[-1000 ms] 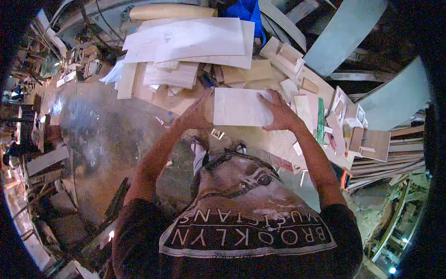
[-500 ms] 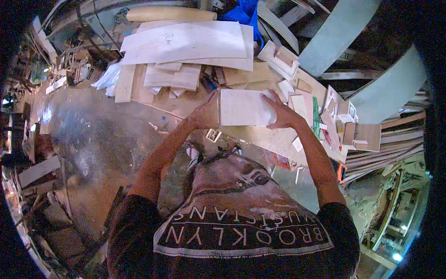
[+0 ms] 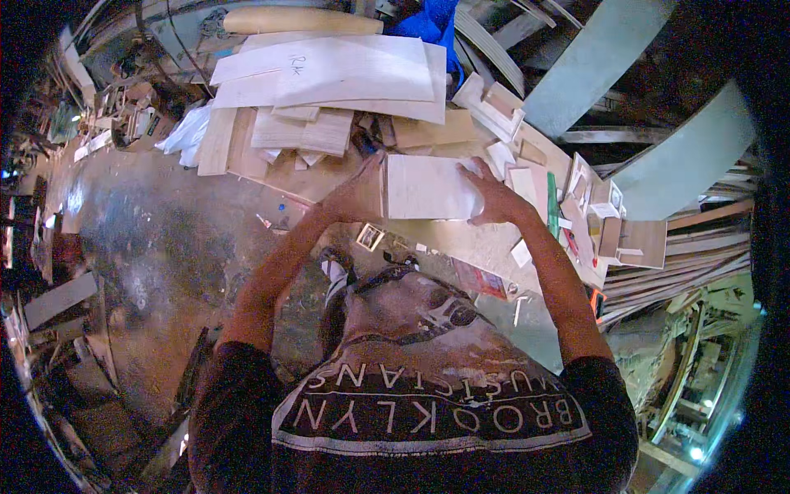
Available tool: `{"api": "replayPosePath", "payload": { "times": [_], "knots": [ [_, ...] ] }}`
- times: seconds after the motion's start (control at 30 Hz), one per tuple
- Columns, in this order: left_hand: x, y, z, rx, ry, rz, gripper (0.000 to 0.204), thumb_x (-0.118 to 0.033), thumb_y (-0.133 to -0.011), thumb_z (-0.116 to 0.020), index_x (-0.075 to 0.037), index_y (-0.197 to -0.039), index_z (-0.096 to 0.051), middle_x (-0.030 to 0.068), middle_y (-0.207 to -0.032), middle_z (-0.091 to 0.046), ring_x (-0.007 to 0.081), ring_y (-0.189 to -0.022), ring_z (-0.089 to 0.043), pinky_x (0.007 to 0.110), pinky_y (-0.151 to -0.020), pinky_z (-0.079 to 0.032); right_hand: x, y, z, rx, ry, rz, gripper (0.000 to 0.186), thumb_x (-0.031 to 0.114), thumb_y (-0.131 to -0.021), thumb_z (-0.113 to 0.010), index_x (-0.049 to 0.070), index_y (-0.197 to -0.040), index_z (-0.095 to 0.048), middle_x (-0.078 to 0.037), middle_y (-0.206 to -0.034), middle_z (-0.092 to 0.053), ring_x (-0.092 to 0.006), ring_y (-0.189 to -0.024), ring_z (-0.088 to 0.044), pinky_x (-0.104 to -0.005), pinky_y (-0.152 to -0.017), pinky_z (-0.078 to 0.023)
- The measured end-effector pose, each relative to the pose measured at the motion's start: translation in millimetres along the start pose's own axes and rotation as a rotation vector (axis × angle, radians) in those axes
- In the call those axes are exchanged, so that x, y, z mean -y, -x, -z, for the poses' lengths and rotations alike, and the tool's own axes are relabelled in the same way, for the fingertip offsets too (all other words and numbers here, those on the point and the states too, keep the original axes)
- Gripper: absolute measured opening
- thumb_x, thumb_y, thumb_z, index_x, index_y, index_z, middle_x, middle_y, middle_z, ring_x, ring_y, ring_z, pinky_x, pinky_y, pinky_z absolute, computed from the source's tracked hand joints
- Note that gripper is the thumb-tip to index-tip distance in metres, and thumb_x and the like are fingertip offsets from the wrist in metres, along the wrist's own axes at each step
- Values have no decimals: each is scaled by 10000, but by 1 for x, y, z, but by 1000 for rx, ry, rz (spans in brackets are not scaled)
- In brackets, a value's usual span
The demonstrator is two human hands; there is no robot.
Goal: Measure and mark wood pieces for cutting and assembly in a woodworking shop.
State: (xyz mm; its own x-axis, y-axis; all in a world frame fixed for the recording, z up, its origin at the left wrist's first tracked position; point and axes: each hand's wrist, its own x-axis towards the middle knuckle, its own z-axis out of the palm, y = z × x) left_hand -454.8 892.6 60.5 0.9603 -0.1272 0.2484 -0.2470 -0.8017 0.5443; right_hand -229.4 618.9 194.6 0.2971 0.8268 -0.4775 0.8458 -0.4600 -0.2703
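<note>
A pale rectangular wooden piece (image 3: 424, 186), like a block or small box, is held level between my two hands over the workbench. My left hand (image 3: 355, 194) grips its left end, with some fingers hidden at that side. My right hand (image 3: 499, 198) is wrapped round the right end, fingertips on the upper face and thumb at the near edge. Beneath and beside it lies the plywood worktop (image 3: 448, 243), with small offcuts, a green strip (image 3: 552, 202) to the right and a small wooden frame (image 3: 369, 237) near the front edge.
Stacked thin boards (image 3: 346, 70) cover the far bench, near a blue cloth (image 3: 432, 25) and a paper roll (image 3: 300, 20). Small box assemblies (image 3: 634, 243) sit at the right, beside leaning panels (image 3: 675, 156) and long strips (image 3: 699, 251). Scrap wood (image 3: 62, 300) lies on the floor to the left.
The piece has moved a few pixels right within the view and shows more of its left end. Both hands still grip it. The surroundings have shifted slightly with the camera.
</note>
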Motion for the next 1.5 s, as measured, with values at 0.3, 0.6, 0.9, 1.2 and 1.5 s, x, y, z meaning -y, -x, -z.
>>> {"api": "replayPosePath", "payload": {
  "times": [0.3,0.6,0.9,1.2,1.5],
  "knots": [
    [-11,-8,16,-208,1077,667,1001,-438,-752,-795,-149,-1533,-239,101,-1538,-328,284,-1338,-400,466,-1034,-415,-9,0,-4,-27,-49,54,1273,248,-545,-882,266,-1551,-103,-216,-1588,-7,-406,-1407,-293,-445,-1125,-352],
    [-27,-20,-2,-199,969,663,829,-380,-848,-713,-231,-1527,-263,75,-1486,-415,264,-1290,-459,510,-870,-508,-21,2,-12,-63,-80,122,1295,271,-558,-888,268,-1553,-60,-226,-1590,63,-401,-1415,-280,-430,-1142,-324],
    [-56,-37,25,-178,895,768,699,-303,-857,-695,-286,-1472,-363,63,-1422,-488,277,-1205,-499,519,-871,-469,-64,11,-47,-221,-284,232,1416,324,-528,-921,162,-1543,54,-232,-1590,63,-353,-1477,-81,-423,-1196,-202],
    [-59,-37,27,-180,859,774,699,-322,-848,-716,-286,-1460,-381,88,-1469,-434,339,-1316,-426,600,-948,-435,-39,16,-13,-100,90,116,1314,464,-525,-886,222,-1553,-104,-255,-1585,6,-430,-1463,-76,-547,-1180,-132],
    [-35,-29,16,-198,720,626,729,-301,-862,-714,-149,-1478,-357,127,-1443,-452,259,-1284,-460,445,-980,-459,53,-53,-21,-282,244,482,1201,608,-534,-809,215,-1527,-259,-282,-1558,-143,-445,-1440,-165,-619,-1145,-114]
  ]
}}
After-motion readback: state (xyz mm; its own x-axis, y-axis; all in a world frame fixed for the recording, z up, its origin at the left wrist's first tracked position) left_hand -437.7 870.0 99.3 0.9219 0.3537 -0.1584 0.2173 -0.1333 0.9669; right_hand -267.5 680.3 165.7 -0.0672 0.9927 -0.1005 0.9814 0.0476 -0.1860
